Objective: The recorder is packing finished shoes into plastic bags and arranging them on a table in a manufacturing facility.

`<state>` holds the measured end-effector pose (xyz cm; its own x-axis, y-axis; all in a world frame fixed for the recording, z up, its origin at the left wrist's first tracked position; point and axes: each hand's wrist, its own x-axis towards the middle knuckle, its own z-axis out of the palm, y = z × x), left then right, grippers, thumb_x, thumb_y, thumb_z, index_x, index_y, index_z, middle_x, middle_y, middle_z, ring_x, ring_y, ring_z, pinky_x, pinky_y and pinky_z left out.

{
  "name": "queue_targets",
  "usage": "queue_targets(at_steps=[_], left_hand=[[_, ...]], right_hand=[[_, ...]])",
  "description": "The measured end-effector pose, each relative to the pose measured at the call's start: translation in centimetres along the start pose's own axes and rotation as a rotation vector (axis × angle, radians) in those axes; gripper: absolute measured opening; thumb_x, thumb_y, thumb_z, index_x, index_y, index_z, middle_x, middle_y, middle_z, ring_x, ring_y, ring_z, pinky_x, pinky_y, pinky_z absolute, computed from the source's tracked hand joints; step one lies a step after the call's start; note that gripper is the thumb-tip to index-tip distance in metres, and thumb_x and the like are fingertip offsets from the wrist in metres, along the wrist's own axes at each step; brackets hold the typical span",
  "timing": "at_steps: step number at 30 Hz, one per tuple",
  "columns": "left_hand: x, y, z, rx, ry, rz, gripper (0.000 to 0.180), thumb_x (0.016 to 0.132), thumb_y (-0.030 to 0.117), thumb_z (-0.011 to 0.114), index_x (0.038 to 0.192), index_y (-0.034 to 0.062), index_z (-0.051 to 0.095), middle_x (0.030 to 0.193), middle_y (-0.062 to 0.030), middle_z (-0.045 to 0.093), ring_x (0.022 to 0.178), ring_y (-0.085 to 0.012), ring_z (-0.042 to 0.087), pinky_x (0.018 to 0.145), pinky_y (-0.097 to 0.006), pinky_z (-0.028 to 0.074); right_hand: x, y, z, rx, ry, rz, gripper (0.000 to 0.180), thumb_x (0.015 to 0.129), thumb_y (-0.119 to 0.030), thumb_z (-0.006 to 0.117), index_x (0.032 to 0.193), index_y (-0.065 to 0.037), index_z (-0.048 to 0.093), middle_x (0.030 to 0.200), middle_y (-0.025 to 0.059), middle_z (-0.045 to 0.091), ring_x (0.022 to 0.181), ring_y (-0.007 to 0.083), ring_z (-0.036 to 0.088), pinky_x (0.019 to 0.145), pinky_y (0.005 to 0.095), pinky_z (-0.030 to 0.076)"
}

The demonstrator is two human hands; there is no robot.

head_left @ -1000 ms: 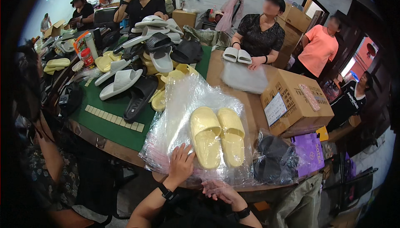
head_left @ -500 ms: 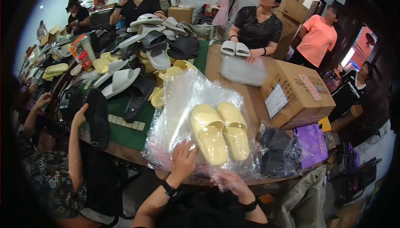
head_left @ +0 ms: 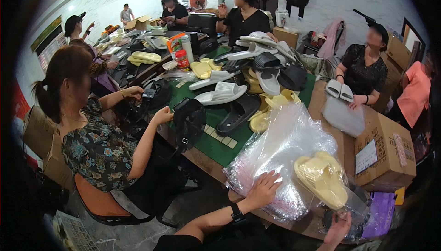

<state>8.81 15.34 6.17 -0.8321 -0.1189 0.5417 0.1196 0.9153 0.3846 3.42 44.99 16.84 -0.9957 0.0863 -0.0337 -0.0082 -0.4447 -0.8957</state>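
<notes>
A pair of pale yellow slippers [head_left: 317,177] lies in a clear plastic bag near the table's front edge. The two slippers overlap, one partly over the other. My left hand [head_left: 264,190] rests flat with fingers spread on a pile of clear plastic bags [head_left: 275,152], just left of the slippers. Below the slippers' near end, my right hand [head_left: 339,228] has its fingers closed on the edge of the bag around them. Part of that bag's edge is hidden by the fingers.
Loose grey, black and yellow slippers [head_left: 225,94] are heaped beyond the bags. A cardboard box [head_left: 383,152] and a purple package [head_left: 379,214] stand at right. On my left, a seated co-worker handles a black bag [head_left: 189,122]. Across the table, another person holds white slippers [head_left: 340,90].
My view has swung left, so the table appears further right. The yellow slippers, earlier side by side, now overlap. The co-worker's black bag has turned to show its buckle.
</notes>
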Motion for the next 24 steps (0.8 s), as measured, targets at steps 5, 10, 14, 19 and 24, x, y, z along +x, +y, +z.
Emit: queue_targets(at_steps=[5,10,14,19,24], left_hand=[[0.5,0.1,-0.5,-0.012,0.025,0.003,0.04,0.074,0.008,0.056,0.114,0.0068,0.057,0.131,-0.0121,0.048,0.126,-0.03,0.04,0.105,-0.046,0.029],[0.4,0.1,-0.5,-0.025,0.048,0.013,0.038,0.073,0.007,0.057,0.111,0.006,0.059,0.13,-0.0128,0.048,0.125,-0.0302,0.041,0.104,-0.045,0.031],[0.3,0.1,-0.4,-0.039,0.02,0.007,0.039,0.073,0.007,0.056,0.113,0.0049,0.058,0.13,-0.0138,0.047,0.125,-0.0304,0.04,0.104,-0.045,0.031],[-0.1,0.7,-0.5,-0.036,0.027,0.0,0.038,0.074,0.007,0.056,0.112,0.0046,0.058,0.13,-0.0142,0.048,0.126,-0.0301,0.04,0.104,-0.046,0.031],[0.1,0.2,1.0,-0.014,0.091,0.033,0.034,0.074,0.007,0.054,0.106,0.01,0.063,0.127,-0.0126,0.051,0.122,-0.0313,0.044,0.101,-0.047,0.034]], right_hand=[[2.1,-2.0,-2.9,-0.931,0.284,-0.131,0.039,0.092,-0.025,0.047,0.121,0.0,0.055,0.122,0.0241,0.053,0.107,0.0383,0.053,0.089,0.0478,0.041],[4.7,-2.2,-6.5,-0.556,0.369,-0.209,0.032,0.091,-0.013,0.042,0.113,0.0,0.061,0.109,0.0229,0.06,0.093,0.0345,0.058,0.084,0.0425,0.044],[4.8,-3.6,-5.6,-0.837,0.486,-0.307,0.031,0.091,-0.012,0.042,0.113,-0.001,0.06,0.107,0.0205,0.06,0.09,0.0301,0.057,0.081,0.0399,0.044],[9.6,-4.1,-14.8,-0.086,0.339,-0.212,0.03,0.091,-0.015,0.045,0.114,-0.004,0.06,0.107,0.0196,0.06,0.088,0.0254,0.058,0.081,0.0391,0.045],[10.2,-5.8,-16.9,0.227,0.212,-0.258,0.026,0.092,-0.028,0.047,0.098,-0.005,0.059,0.099,0.0079,0.061,0.096,0.022,0.057,0.092,0.0416,0.044]])
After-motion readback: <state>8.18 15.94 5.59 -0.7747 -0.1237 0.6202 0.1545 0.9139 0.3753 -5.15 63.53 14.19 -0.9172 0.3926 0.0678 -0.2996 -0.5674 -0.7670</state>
